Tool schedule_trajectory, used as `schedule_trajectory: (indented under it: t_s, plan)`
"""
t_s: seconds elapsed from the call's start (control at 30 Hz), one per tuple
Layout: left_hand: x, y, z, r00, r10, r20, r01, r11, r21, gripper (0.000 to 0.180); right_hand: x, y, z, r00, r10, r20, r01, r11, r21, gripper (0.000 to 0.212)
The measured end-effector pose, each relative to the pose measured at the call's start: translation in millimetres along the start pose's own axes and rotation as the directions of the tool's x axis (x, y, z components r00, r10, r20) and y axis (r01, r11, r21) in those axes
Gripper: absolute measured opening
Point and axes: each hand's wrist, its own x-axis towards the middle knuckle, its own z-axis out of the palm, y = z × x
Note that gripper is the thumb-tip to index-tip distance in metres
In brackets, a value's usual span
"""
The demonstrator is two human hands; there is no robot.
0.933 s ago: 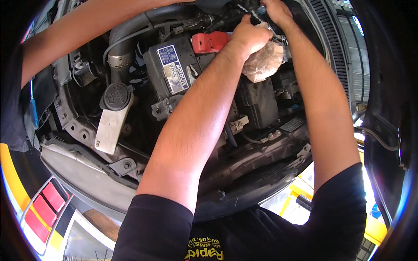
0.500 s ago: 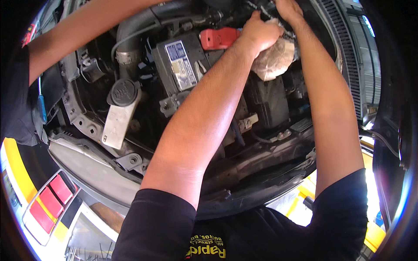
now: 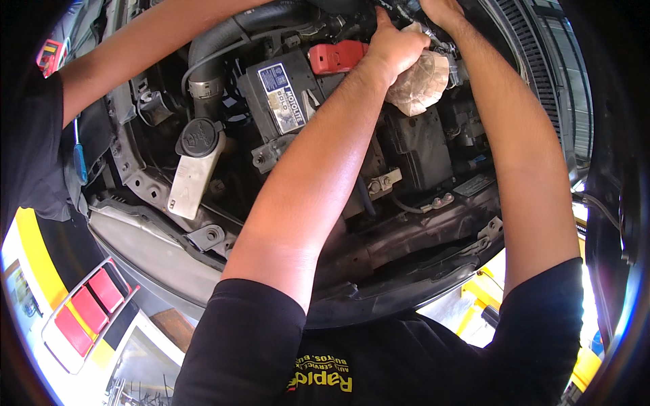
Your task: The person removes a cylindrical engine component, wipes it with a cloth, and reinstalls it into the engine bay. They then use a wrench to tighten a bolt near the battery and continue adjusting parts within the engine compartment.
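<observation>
My left hand reaches into the far part of a car's engine bay, one digit stretched away from me, another bent beside a pale piece. It seems closed around something hidden from view. Just below it bulges a round thing wrapped in crinkled brown paper or tape, very near the hand. My right hand is at the top edge, close to hoses and metal fittings; its fingers are mostly hidden. Left of my left forearm lies a car battery with a red terminal cover.
A co-worker's bare arm crosses from the left; its hand is out of view. A white reservoir with a black cap, a thick black hose and a black box fill the bay. Vented cowl trim borders the right.
The whole view has shifted slightly. My left hand reaches a little farther in, with its digit more stretched, and my right hand sits nearer the top edge. The co-worker's arm stays across the left.
</observation>
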Motion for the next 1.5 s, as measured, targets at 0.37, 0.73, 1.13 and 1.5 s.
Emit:
schedule_trajectory:
  t_s: [0.37,0.73,1.13,1.5]
  plan:
    - [26,-28,-4,0.995,-0.038,0.093,0.034,0.998,0.045,0.085,8,2,7,0.996,-0.066,0.053,0.068,0.997,-0.032,0.038]
    - [23,-21,4,0.991,-0.035,0.127,0.03,0.999,0.038,0.075,34,59,20,0.993,-0.002,0.114,0.003,1.0,-0.01,0.049]
    - [18,-12,3,0.988,-0.08,0.133,0.077,0.997,0.031,0.082,13,31,10,0.994,0.073,0.083,-0.067,0.995,-0.07,0.053]
    - [17,-12,-3,0.992,-0.085,0.09,0.076,0.992,0.103,0.075,14,24,18,0.995,0.07,0.067,-0.072,0.997,0.017,0.055]
